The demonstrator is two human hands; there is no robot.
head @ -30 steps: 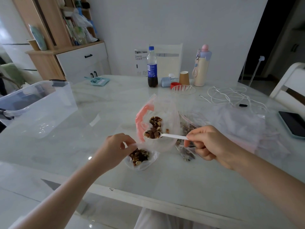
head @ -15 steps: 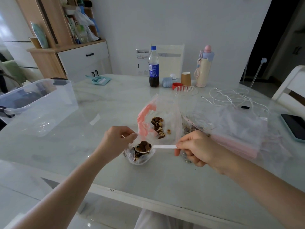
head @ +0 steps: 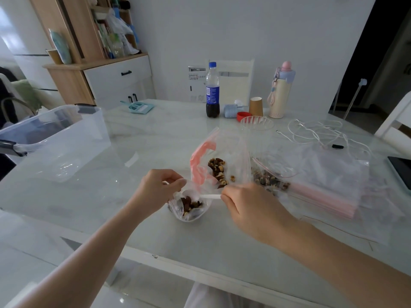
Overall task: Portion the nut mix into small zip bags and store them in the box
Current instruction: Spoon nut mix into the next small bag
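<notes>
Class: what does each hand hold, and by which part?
The left hand pinches the small bag by its open rim. The right hand grips the spoon by the end of its handle.

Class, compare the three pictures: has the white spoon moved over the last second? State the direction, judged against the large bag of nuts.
Yes. The white spoon has dropped from the large bag's mouth, down and leftward into the small bag.

A cola bottle [head: 212, 91], paper cup [head: 256, 106] and white cable [head: 315, 132] share the far tabletop.
</notes>
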